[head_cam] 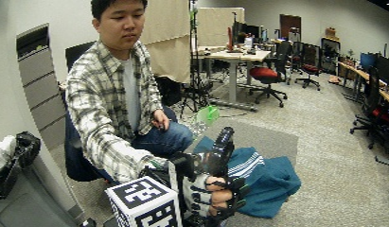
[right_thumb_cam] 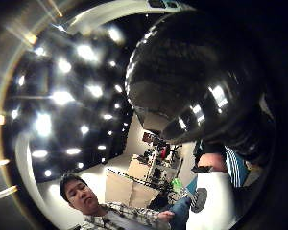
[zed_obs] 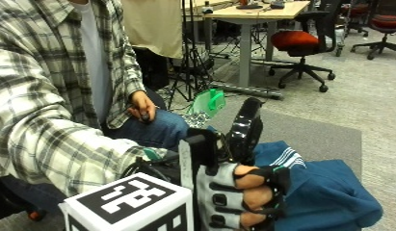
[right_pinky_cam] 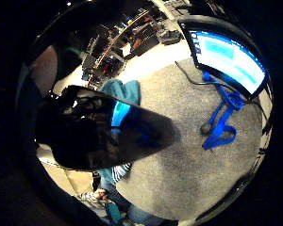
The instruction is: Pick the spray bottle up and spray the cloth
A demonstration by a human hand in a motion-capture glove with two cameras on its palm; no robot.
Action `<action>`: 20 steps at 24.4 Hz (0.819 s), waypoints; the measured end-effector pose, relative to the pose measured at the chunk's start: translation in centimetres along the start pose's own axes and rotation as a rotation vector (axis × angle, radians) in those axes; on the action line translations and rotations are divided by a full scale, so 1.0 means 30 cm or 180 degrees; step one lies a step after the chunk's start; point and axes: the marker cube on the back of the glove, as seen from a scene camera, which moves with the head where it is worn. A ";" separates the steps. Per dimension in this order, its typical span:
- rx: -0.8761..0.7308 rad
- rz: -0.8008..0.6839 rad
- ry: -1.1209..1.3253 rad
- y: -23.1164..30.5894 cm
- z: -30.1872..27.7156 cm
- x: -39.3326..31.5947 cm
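Bottle (zed_obs: 244,129) body hidden inside gloved grip (zed_obs: 239,199)

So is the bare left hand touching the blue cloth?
No, the bare hand rests on the person's thigh, apart from the blue cloth on the table.

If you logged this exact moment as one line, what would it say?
hand: gloved right hand grips black spray bottle | bottle: lifted, above blue cloth | other hand: on thigh
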 end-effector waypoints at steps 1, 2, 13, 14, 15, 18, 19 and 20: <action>0.0023 0.0000 -0.0013 -0.006 0.000 0.002; 0.0046 0.0002 -0.0026 -0.011 -0.001 0.004; 0.0426 -0.0265 0.0226 -0.053 0.020 0.005; 0.0489 -0.0307 0.0256 -0.055 0.018 0.006; 0.0549 -0.0343 0.0276 -0.057 0.017 0.006; 0.0705 -0.0423 0.0315 -0.066 0.010 0.007; 0.0743 -0.0439 0.0322 -0.067 0.010 0.006; 0.0774 -0.0449 0.0325 -0.066 0.010 0.005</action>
